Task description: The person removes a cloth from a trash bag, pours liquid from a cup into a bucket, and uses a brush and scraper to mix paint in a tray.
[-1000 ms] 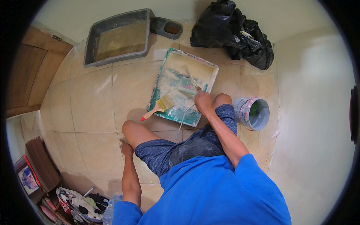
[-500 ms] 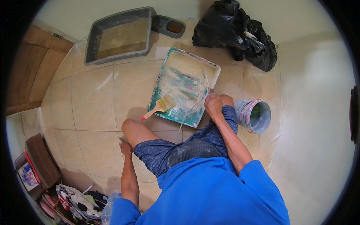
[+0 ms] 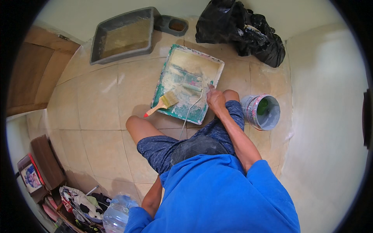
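Observation:
Between my legs lies a green, paint-smeared paint tray (image 3: pixel 160 85). My right hand (image 3: pixel 216 99) is at its right rim, fingers closed; what they hold, if anything, I cannot make out. A small paint roller (image 3: pixel 191 87) rests in the tray, its thin wire handle running back toward my lap. Across the tray's left edge is a flat paintbrush (image 3: pixel 165 102) with pale bristles and a red-tipped wooden handle. Only my left forearm shows, low beside my shirt; the left hand itself is hidden.
To the right stands a paint-stained bucket (image 3: pixel 268 118) with something green inside. A grey litter-type tray (image 3: pixel 146 49) and small grey bowl holder (image 3: pixel 165 25) are at the far wall, near black plastic bags (image 3: pixel 219 29). Behind my left side are a large clear bottle (image 3: pixel 115 216) and piled cloths (image 3: pixel 81 206).
My left hand has left the spot by my left knee and gone out of sight near my body. The thin upright object that showed by my right hand no longer stands out.

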Available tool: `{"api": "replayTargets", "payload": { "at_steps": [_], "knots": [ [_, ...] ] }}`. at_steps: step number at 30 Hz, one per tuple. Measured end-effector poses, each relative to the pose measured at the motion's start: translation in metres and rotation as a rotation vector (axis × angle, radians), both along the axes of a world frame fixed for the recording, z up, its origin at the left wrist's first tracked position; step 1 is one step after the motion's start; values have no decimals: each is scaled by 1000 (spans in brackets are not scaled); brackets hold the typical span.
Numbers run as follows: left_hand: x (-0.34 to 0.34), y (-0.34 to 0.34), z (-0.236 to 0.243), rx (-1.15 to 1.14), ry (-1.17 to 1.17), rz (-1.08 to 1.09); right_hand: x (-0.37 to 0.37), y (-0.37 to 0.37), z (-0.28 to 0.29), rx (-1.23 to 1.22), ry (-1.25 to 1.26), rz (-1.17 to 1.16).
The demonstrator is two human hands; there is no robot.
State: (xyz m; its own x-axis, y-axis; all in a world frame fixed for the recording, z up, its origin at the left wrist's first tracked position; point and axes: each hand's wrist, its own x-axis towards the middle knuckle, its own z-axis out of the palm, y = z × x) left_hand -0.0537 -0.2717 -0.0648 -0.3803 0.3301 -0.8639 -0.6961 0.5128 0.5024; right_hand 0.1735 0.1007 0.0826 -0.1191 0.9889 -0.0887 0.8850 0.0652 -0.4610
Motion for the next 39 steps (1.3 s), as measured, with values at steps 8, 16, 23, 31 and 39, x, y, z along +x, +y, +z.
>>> {"api": "replayTargets", "payload": {
  "at_steps": [8,16,23,31,39],
  "knots": [
    [1,4,11,15,-8,29,26,4,-22,-21,65,-53],
    [-8,14,14,61,-1,10,50,5,-26,-27,69,-17],
    [-39,35,46,84,13,-58,52,7,-32,-3,143,6],
    [-98,60,116,80,-14,-236,23,3,-16,-54,111,-171],
    [-132,128,132,77,-75,-455,2,-10,-28,-55,53,-172]
  ]
}}
